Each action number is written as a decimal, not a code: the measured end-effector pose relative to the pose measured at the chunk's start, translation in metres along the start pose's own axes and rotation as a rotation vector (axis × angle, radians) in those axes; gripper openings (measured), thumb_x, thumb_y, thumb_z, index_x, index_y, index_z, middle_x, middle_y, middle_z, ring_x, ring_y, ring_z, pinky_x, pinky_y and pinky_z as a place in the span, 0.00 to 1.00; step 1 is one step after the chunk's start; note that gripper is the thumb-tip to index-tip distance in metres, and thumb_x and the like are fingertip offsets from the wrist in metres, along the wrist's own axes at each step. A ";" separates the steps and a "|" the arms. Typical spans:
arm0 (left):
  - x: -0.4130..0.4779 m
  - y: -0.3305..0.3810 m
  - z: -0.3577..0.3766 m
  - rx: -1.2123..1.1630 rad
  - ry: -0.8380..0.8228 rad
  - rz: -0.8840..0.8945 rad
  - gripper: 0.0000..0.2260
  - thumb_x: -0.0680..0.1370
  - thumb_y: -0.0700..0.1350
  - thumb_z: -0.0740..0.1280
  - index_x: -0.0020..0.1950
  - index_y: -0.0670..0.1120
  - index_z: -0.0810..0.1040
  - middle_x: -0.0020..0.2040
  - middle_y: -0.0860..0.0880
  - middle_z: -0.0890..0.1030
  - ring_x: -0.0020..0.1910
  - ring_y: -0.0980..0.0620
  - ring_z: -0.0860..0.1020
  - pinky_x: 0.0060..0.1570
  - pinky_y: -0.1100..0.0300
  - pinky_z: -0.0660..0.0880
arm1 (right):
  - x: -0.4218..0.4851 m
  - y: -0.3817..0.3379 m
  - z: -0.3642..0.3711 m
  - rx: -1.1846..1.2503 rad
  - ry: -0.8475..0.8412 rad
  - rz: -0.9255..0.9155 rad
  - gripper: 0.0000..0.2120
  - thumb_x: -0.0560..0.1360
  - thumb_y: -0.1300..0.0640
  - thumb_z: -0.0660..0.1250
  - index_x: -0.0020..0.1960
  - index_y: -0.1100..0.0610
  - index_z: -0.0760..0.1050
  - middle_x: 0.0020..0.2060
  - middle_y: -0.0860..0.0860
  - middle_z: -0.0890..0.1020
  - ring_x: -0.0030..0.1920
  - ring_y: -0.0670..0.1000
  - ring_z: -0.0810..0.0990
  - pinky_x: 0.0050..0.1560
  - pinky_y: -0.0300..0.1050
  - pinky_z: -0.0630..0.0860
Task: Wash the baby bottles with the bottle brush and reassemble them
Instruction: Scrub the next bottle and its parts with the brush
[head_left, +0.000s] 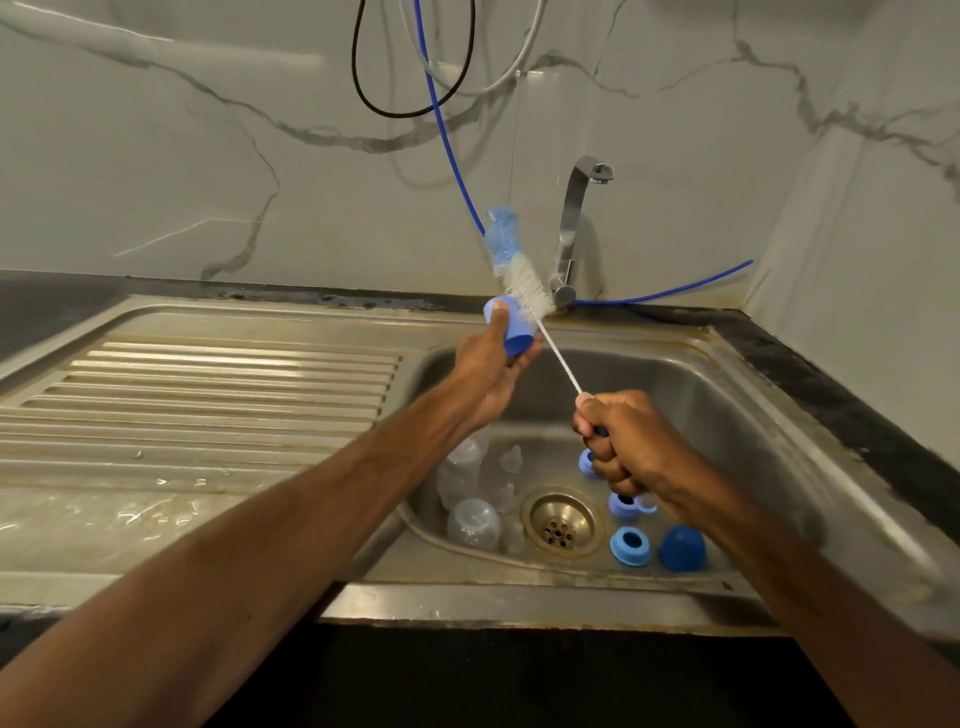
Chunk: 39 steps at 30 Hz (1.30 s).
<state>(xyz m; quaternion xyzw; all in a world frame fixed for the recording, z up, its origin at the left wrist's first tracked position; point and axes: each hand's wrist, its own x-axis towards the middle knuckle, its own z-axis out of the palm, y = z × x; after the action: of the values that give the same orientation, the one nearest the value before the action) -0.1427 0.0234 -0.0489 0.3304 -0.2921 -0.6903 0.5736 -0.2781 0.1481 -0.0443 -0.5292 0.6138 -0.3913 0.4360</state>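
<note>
My left hand (488, 366) grips a blue bottle cap (508, 325) above the sink's back left corner. My right hand (621, 441) grips the blue handle of the bottle brush (519, 270). The brush's white wire stem rises up and left, and its white and blue bristles stand just right of the cap, outside it. In the sink basin (727, 415) lie clear baby bottles (472, 522), clear teats (511, 460), light blue collar rings (630, 545) and a dark blue dome cap (681, 548).
A steel tap (574, 228) stands behind the basin, no water running. The drain (561, 522) sits mid-basin. A wet ribbed drainboard (208, 395) lies to the left. Blue, black and white hoses (447, 130) hang on the marble wall.
</note>
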 end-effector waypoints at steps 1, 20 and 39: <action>0.002 0.005 -0.004 -0.051 0.003 0.008 0.20 0.85 0.50 0.62 0.71 0.37 0.70 0.67 0.38 0.78 0.63 0.42 0.80 0.58 0.51 0.80 | -0.003 0.002 0.000 -0.002 -0.021 0.013 0.18 0.85 0.53 0.55 0.38 0.56 0.68 0.25 0.50 0.61 0.22 0.46 0.56 0.23 0.34 0.54; 0.000 0.013 -0.008 -0.130 -0.180 -0.147 0.22 0.87 0.52 0.56 0.74 0.38 0.66 0.67 0.34 0.77 0.59 0.39 0.81 0.54 0.45 0.81 | -0.002 0.001 -0.005 0.048 -0.017 0.049 0.17 0.85 0.54 0.54 0.37 0.55 0.67 0.25 0.49 0.60 0.22 0.45 0.56 0.23 0.34 0.52; 0.008 0.000 -0.006 0.505 -0.054 0.111 0.27 0.84 0.64 0.53 0.57 0.41 0.75 0.38 0.45 0.76 0.30 0.52 0.72 0.31 0.59 0.72 | 0.008 -0.008 -0.008 0.054 0.055 0.022 0.17 0.85 0.54 0.55 0.39 0.57 0.69 0.25 0.49 0.60 0.21 0.45 0.56 0.22 0.33 0.53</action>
<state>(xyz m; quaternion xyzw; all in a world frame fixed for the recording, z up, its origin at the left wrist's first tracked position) -0.1387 0.0152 -0.0532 0.4278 -0.4881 -0.5716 0.5020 -0.2841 0.1388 -0.0353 -0.4995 0.6204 -0.4174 0.4374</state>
